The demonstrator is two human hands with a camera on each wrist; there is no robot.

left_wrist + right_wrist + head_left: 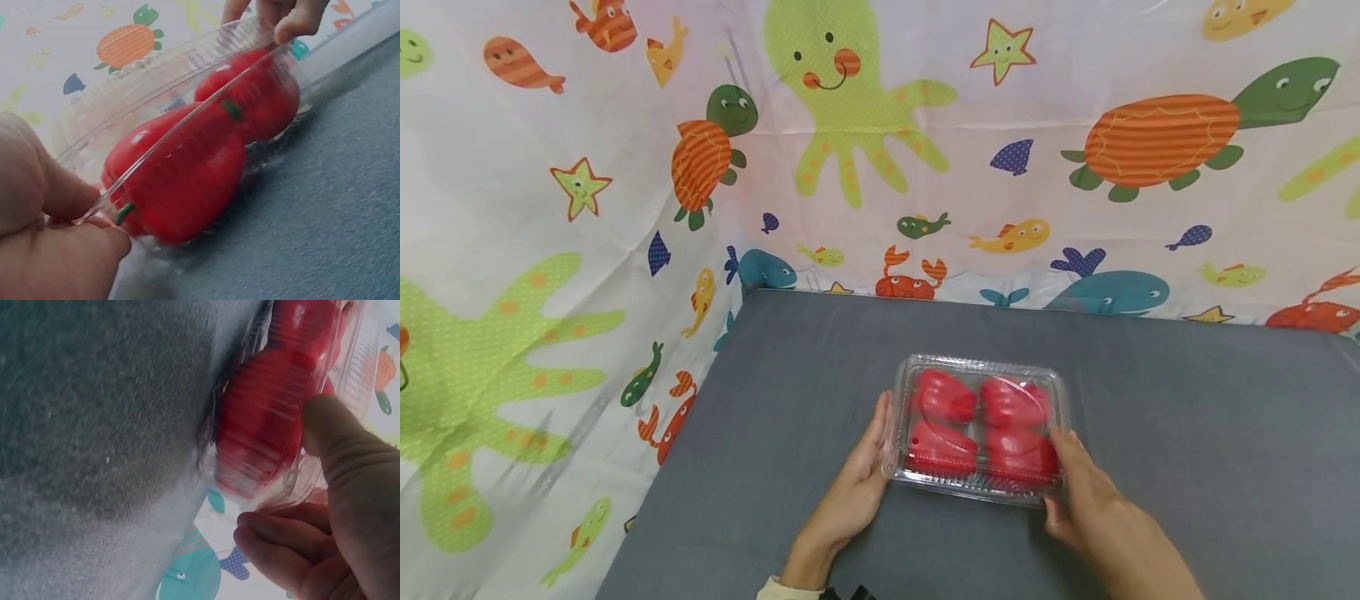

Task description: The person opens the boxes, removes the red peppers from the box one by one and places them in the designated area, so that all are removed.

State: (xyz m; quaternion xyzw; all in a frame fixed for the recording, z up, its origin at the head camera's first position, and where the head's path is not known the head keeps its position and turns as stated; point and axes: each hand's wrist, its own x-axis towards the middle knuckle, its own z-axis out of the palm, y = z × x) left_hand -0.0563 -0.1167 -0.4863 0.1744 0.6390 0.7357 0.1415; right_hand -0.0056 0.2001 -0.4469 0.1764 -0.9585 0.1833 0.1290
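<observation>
A clear plastic clamshell box [985, 364] sits between both hands, with its lid down over several red bell peppers [946, 397]. Green stems show on two peppers [181, 181] in the left wrist view. My left hand [850, 492] pinches the box's rim at its left side, thumb above and fingers below. At the lower right side, my right hand [1108, 512] grips the rim between thumb and fingers. The right wrist view shows the right thumb [331, 425] against the box edge. Whether the base touches the table cannot be told.
The grey tabletop [805, 358] spreads around the box. A white curtain [925, 108] printed with sea animals hangs behind the table and along its left side.
</observation>
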